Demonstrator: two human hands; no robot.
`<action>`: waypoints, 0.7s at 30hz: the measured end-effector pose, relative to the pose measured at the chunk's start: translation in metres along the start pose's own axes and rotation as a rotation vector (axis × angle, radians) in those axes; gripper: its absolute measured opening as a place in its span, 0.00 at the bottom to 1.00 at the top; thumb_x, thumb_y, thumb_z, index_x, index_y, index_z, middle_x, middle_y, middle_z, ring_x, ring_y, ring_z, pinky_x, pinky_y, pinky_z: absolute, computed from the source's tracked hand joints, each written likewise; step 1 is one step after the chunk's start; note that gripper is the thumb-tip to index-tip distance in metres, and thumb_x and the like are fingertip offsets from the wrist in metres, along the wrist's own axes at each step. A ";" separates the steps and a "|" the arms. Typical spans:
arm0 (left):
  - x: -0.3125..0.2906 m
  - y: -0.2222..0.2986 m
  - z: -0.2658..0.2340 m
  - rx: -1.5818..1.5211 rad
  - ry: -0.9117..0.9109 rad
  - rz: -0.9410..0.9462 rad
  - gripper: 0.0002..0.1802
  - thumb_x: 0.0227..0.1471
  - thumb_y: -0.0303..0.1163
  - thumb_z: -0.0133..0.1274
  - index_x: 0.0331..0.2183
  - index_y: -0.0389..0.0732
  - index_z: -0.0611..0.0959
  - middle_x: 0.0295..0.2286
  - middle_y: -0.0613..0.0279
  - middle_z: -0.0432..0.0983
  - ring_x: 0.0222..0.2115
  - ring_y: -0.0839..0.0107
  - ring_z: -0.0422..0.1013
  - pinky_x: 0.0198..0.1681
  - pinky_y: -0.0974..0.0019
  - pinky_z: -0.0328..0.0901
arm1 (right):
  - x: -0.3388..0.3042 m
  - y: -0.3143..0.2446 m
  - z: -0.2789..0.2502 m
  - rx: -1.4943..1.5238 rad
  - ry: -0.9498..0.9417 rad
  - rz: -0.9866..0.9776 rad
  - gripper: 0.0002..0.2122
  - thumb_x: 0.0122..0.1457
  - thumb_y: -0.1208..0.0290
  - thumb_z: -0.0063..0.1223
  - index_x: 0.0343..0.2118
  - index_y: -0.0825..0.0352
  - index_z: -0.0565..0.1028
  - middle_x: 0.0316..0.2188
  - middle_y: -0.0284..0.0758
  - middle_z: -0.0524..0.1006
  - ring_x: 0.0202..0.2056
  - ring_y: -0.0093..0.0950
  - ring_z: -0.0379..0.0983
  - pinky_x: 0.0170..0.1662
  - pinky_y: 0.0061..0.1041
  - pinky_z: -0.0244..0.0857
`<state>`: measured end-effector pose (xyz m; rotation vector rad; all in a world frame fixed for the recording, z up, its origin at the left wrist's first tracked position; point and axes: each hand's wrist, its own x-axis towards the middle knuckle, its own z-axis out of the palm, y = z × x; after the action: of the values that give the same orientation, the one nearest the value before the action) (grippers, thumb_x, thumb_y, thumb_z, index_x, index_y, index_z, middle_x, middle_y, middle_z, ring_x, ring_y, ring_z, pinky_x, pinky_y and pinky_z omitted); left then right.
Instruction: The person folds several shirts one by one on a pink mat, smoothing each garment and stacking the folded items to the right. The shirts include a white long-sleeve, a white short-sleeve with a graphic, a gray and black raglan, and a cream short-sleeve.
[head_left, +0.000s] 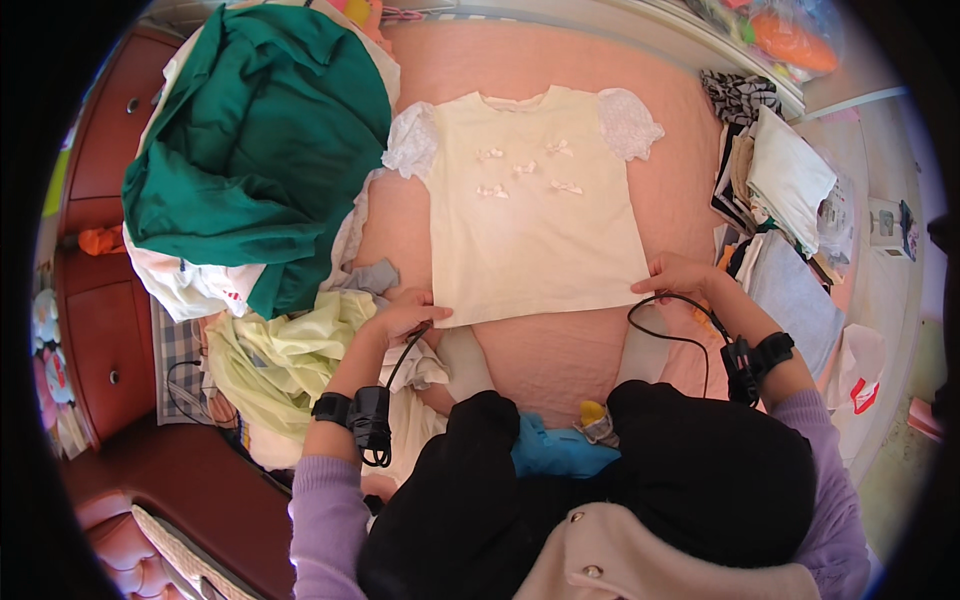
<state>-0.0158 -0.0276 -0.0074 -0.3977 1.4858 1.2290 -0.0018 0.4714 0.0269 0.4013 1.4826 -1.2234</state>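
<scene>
A cream short-sleeved T-shirt (535, 240) lies spread flat on the pink bedsheet (680, 150), its neckline at the far side. Several small bows dot its chest, and the puffed sleeves are white and lacy. My left hand (405, 313) pinches the near left corner of the hem. At the near right corner, my right hand (682, 276) grips the hem between thumb and fingers. Both wrists carry black straps with small devices and cables.
A large green garment (265, 150) tops a heap at the left, with pale yellow-green cloth (290, 350) nearer me. Stacked folded clothes (790, 180) line the right side. Blue cloth (562, 447) lies between my legs. A reddish-brown drawer cabinet (105, 340) stands far left.
</scene>
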 end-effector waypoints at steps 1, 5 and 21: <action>-0.001 0.000 0.000 0.012 -0.006 -0.021 0.09 0.51 0.33 0.62 0.33 0.39 0.82 0.24 0.70 0.75 0.19 0.81 0.66 0.23 0.76 0.62 | 0.000 0.000 -0.001 -0.110 0.014 0.015 0.14 0.55 0.62 0.66 0.21 0.65 0.74 0.17 0.29 0.73 0.20 0.18 0.70 0.22 0.17 0.63; -0.007 0.003 0.008 0.101 -0.076 -0.065 0.09 0.50 0.33 0.63 0.29 0.38 0.82 0.20 0.67 0.74 0.18 0.79 0.67 0.22 0.73 0.62 | 0.004 0.004 -0.008 -0.301 0.010 0.076 0.16 0.52 0.59 0.68 0.21 0.66 0.76 0.16 0.30 0.73 0.19 0.19 0.70 0.21 0.18 0.64; 0.025 0.125 -0.035 0.712 0.540 0.674 0.08 0.47 0.29 0.60 0.31 0.37 0.83 0.28 0.57 0.80 0.31 0.58 0.76 0.37 0.60 0.69 | 0.029 -0.129 -0.072 -0.735 0.554 -0.522 0.11 0.52 0.72 0.60 0.38 0.66 0.77 0.32 0.38 0.78 0.34 0.31 0.77 0.39 0.33 0.71</action>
<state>-0.1404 0.0021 0.0237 0.3138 2.5284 1.0129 -0.1508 0.4687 0.0500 -0.1836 2.4924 -0.8751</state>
